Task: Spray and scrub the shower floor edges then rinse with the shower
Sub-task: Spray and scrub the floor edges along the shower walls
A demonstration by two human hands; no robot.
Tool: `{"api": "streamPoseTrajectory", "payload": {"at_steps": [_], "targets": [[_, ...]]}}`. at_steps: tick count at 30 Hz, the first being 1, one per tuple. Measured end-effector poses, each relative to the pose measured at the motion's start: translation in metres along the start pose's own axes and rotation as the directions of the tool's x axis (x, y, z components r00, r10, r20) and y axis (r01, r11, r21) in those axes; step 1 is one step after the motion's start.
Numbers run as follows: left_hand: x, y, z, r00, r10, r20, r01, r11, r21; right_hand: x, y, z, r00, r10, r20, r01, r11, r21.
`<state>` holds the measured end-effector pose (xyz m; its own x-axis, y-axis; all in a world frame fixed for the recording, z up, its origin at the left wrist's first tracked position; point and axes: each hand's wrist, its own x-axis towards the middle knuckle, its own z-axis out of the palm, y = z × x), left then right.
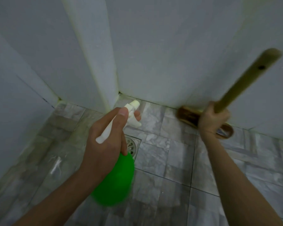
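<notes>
Our left hand (104, 141) has its grip clamped on the spray bottle (114, 180) centre-frame; our right hand (212, 121) is clamped on the brush (245, 82) at the floor edge (153, 104).

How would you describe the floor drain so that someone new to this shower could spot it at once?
Start at the grey tiled floor below the white walls. Just right of the left hand gripping the green spray bottle, partly hidden by both, lies the drain. It is the only square metal plate with a round slotted grate; everything around it is stone-patterned tile.
</notes>
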<state>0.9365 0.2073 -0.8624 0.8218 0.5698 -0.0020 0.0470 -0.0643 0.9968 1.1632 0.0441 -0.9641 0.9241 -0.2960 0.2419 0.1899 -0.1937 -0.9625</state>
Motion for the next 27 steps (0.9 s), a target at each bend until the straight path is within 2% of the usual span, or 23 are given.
{"api": "streamPoseTrajectory", "payload": {"at_steps": [2, 4, 7, 8, 9, 13, 16, 17, 20, 22, 23, 25, 27], "targets": [[0.000, 0.003, -0.003, 1.000, 0.001, -0.012, -0.001, 1.000, -0.009, 0.002, -0.004, -0.002, 1.000, -0.009, -0.028, 0.010, 1.000, 0.022], [0.001, 0.004, -0.002, 1.000, -0.005, -0.029, 0.005, 1.000, -0.022, -0.012, -0.008, 0.026, 1.000, 0.016, 0.002, -0.016, 1.000, 0.019], [0.002, -0.001, 0.000, 0.999, -0.005, -0.044, 0.005, 1.000, -0.006, -0.039, -0.020, 0.075, 0.975, -0.005, 0.224, 0.004, 1.000, 0.002], [0.002, -0.002, 0.000, 0.999, -0.001, -0.039, 0.002, 1.000, 0.005, -0.040, -0.020, 0.078, 0.968, -0.006, 0.252, 0.006, 1.000, 0.000], [0.001, -0.003, -0.001, 0.999, 0.002, -0.033, -0.001, 1.000, 0.014, -0.038, -0.018, 0.074, 0.969, 0.004, 0.248, -0.004, 1.000, 0.002], [0.001, 0.001, -0.011, 0.999, -0.001, -0.041, 0.001, 1.000, -0.013, -0.008, 0.000, 0.023, 0.999, 0.007, 0.049, -0.009, 0.999, 0.043], [0.001, 0.003, -0.021, 0.999, -0.005, -0.048, 0.005, 1.000, -0.011, -0.017, -0.008, 0.036, 0.999, 0.002, 0.033, -0.003, 0.999, 0.038], [0.001, 0.002, -0.022, 0.999, -0.006, -0.042, 0.006, 1.000, -0.005, -0.028, -0.012, 0.053, 0.997, 0.002, 0.072, -0.005, 0.999, 0.034], [0.001, -0.004, -0.027, 0.999, -0.009, -0.053, 0.009, 1.000, 0.012, -0.065, -0.032, 0.109, 0.941, 0.011, 0.337, -0.027, 0.999, 0.041], [0.000, -0.007, -0.028, 0.999, 0.005, -0.052, -0.002, 0.999, 0.045, -0.071, -0.037, 0.116, 0.932, -0.010, 0.361, -0.002, 0.999, 0.033], [0.000, -0.006, -0.030, 0.999, 0.009, -0.054, -0.006, 0.999, 0.042, -0.065, -0.033, 0.108, 0.942, 0.010, 0.335, -0.020, 0.999, 0.027], [0.001, -0.005, -0.035, 0.997, -0.005, -0.080, 0.006, 1.000, 0.004, -0.048, -0.021, 0.079, 0.983, 0.049, 0.178, -0.054, 0.998, 0.019], [0.002, -0.005, -0.045, 0.995, -0.023, -0.096, 0.022, 1.000, -0.005, -0.038, -0.016, 0.060, 0.998, 0.020, 0.057, -0.022, 0.999, 0.044]]}}
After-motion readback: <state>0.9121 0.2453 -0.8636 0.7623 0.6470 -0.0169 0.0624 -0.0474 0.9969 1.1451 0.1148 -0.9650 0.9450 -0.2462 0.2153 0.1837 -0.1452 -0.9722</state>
